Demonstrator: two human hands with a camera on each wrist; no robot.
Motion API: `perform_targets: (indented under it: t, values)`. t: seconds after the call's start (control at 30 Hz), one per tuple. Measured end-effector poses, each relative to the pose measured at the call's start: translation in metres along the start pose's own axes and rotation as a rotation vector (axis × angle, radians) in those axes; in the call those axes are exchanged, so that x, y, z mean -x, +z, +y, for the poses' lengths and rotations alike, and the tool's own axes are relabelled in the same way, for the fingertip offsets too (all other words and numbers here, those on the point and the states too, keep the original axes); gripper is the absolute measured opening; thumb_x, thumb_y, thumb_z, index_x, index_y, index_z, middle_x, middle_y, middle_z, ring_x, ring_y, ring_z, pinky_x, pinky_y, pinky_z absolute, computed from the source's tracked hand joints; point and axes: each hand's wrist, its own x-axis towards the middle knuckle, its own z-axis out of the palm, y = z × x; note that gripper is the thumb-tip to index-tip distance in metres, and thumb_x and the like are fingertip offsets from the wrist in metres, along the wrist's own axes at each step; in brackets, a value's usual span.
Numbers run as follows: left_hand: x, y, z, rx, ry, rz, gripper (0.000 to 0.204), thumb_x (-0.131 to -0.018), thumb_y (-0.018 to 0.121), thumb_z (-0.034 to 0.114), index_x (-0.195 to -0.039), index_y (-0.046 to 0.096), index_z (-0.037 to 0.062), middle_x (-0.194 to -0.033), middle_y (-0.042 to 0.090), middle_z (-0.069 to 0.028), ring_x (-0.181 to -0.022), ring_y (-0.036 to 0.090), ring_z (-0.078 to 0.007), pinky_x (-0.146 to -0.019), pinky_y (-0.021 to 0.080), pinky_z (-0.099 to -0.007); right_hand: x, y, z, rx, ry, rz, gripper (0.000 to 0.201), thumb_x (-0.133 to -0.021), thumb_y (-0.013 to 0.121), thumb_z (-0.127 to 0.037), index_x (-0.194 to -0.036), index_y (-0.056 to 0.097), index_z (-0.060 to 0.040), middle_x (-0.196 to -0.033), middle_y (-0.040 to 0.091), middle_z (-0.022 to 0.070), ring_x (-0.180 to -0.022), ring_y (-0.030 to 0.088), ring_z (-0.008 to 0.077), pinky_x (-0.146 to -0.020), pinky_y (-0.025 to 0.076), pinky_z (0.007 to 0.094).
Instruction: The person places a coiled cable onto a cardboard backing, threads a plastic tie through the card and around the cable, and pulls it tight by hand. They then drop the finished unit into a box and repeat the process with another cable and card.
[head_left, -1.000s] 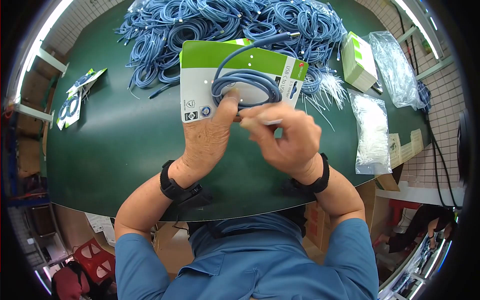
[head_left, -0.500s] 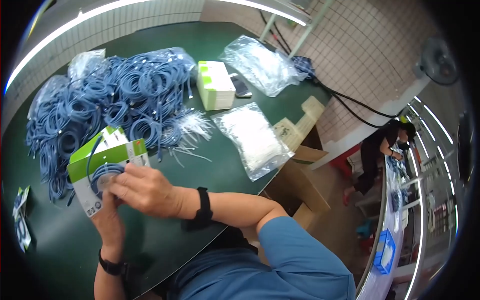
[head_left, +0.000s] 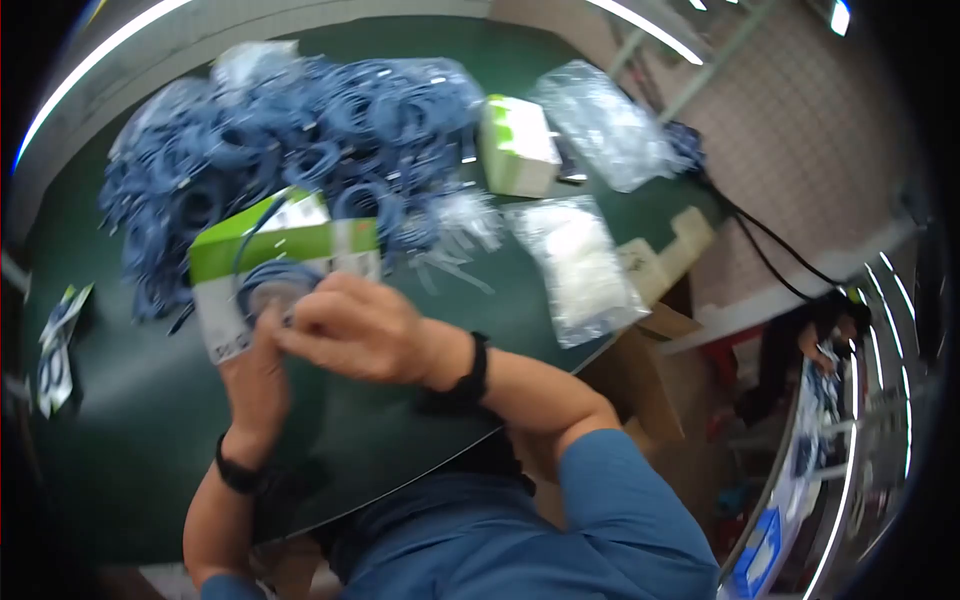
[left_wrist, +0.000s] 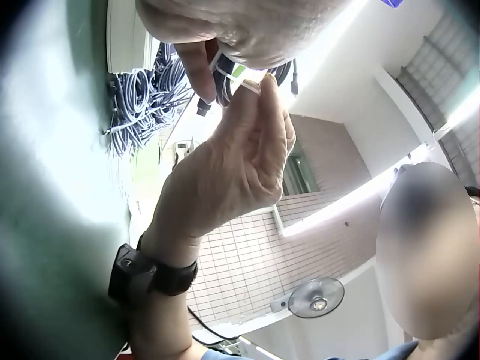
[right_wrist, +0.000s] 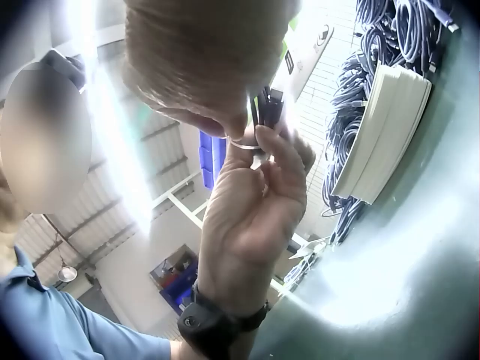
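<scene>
My left hand [head_left: 258,385] grips a green-and-white packaging card [head_left: 215,262] from its lower edge, thumb over a coiled blue USB cable [head_left: 262,272] lying on the card's face. One length of the cable arcs up past the card's top. Close against the coil, my right hand [head_left: 365,330] has its thumb and fingertips pinched together. A thin white cable tie [left_wrist: 251,87] shows between those fingertips in the left wrist view. From the right wrist, a dark cable plug [right_wrist: 271,109] appears beside the left fingers. The head view is blurred.
A large heap of coiled blue cables [head_left: 370,105] covers the back of the green table [head_left: 120,400]. Loose white ties [head_left: 465,225], a stack of cards [head_left: 520,150], a bag of white ties [head_left: 580,270] and a clear plastic bag [head_left: 610,125] lie rightward. Carded cables [head_left: 58,350] lie far left.
The head view has swung toward the right side of the room, then slightly back. Both hands stay together at the card and coil, the right one still pinching the tie.
</scene>
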Motion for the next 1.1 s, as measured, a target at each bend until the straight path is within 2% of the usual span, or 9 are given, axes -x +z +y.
perform_targets:
  t: [0.07, 0.2, 0.3, 0.5, 0.6, 0.77, 0.87, 1.03, 1.1]
  values:
    - [-0.007, 0.000, 0.023, -0.095, 0.000, 0.010, 0.025, -0.099, 0.065, 0.007, -0.124, 0.062, 0.0003, -0.109, 0.067, -0.0093, -0.096, 0.066, -0.0220, -0.087, 0.053, -0.0378, -0.001, -0.003, -0.001, -0.037, -0.028, -0.031, 0.039, -0.069, 0.077, -0.001, -0.108, 0.076, 0.0009, -0.099, 0.066, 0.0095, -0.085, 0.066, 0.0255, -0.069, 0.056, 0.0340]
    - [-0.011, 0.009, 0.051, 0.190, -0.144, 0.053, 0.019, -0.096, 0.067, 0.007, -0.114, 0.065, 0.0014, -0.103, 0.068, -0.0099, -0.088, 0.067, -0.0195, -0.076, 0.055, -0.0321, -0.003, -0.007, -0.012, -0.063, 0.004, -0.068, 0.041, -0.067, 0.079, 0.001, -0.108, 0.079, 0.0002, -0.102, 0.067, 0.0091, -0.092, 0.069, 0.0249, -0.074, 0.059, 0.0339]
    - [-0.008, 0.006, 0.052, 0.125, -0.120, 0.018, 0.018, -0.095, 0.067, 0.006, -0.112, 0.066, 0.0018, -0.103, 0.068, -0.0085, -0.086, 0.067, -0.0178, -0.073, 0.055, -0.0310, 0.003, -0.005, -0.017, -0.115, 0.101, -0.030, 0.045, -0.067, 0.082, 0.004, -0.111, 0.079, -0.0024, -0.104, 0.068, 0.0073, -0.094, 0.069, 0.0240, -0.077, 0.059, 0.0337]
    - [-0.008, 0.008, 0.048, 0.128, -0.146, 0.003, 0.014, -0.094, 0.066, 0.003, -0.109, 0.068, 0.0036, -0.103, 0.069, -0.0077, -0.085, 0.068, -0.0180, -0.072, 0.055, -0.0317, -0.003, -0.014, -0.017, -0.040, 0.045, -0.143, 0.045, -0.070, 0.087, 0.003, -0.113, 0.080, -0.0061, -0.104, 0.067, 0.0045, -0.094, 0.068, 0.0231, -0.077, 0.058, 0.0329]
    - [-0.008, 0.006, 0.045, -0.026, 0.022, -0.034, 0.015, -0.094, 0.067, 0.004, -0.109, 0.068, 0.0034, -0.101, 0.070, -0.0076, -0.085, 0.069, -0.0182, -0.071, 0.056, -0.0329, -0.005, -0.017, -0.018, -0.031, 0.044, -0.178, 0.046, -0.070, 0.088, 0.002, -0.114, 0.080, -0.0072, -0.104, 0.067, 0.0037, -0.094, 0.068, 0.0227, -0.076, 0.058, 0.0325]
    - [-0.010, 0.005, 0.046, -0.158, 0.106, -0.014, 0.016, -0.094, 0.068, 0.005, -0.110, 0.068, 0.0015, -0.100, 0.071, -0.0072, -0.082, 0.070, -0.0171, -0.070, 0.056, -0.0324, -0.004, -0.018, -0.018, -0.033, 0.089, -0.183, 0.047, -0.068, 0.086, 0.001, -0.113, 0.080, -0.0079, -0.107, 0.068, 0.0050, -0.092, 0.067, 0.0226, -0.076, 0.057, 0.0328]
    - [-0.011, 0.011, 0.056, 0.306, -0.171, 0.052, 0.017, -0.094, 0.069, 0.005, -0.110, 0.068, 0.0002, -0.098, 0.071, -0.0073, -0.079, 0.070, -0.0168, -0.067, 0.057, -0.0318, -0.005, -0.015, -0.018, -0.051, 0.114, -0.136, 0.047, -0.067, 0.086, 0.001, -0.112, 0.080, -0.0081, -0.108, 0.069, 0.0056, -0.089, 0.067, 0.0227, -0.074, 0.056, 0.0329]
    - [-0.009, 0.008, 0.058, 0.162, -0.171, -0.005, 0.016, -0.094, 0.069, 0.005, -0.109, 0.068, 0.0001, -0.099, 0.071, -0.0076, -0.079, 0.071, -0.0161, -0.066, 0.059, -0.0302, -0.004, -0.019, -0.021, 0.028, 0.094, -0.148, 0.044, -0.066, 0.086, 0.001, -0.109, 0.080, -0.0095, -0.111, 0.074, 0.0056, -0.084, 0.066, 0.0216, -0.068, 0.052, 0.0302]
    - [-0.009, 0.007, 0.055, 0.102, -0.112, -0.015, 0.016, -0.094, 0.069, 0.005, -0.109, 0.068, -0.0001, -0.099, 0.072, -0.0074, -0.082, 0.071, -0.0151, -0.066, 0.060, -0.0294, -0.007, -0.023, -0.022, 0.090, 0.083, -0.175, 0.043, -0.066, 0.087, 0.002, -0.106, 0.080, -0.0103, -0.111, 0.076, 0.0052, -0.082, 0.066, 0.0206, -0.064, 0.050, 0.0287]
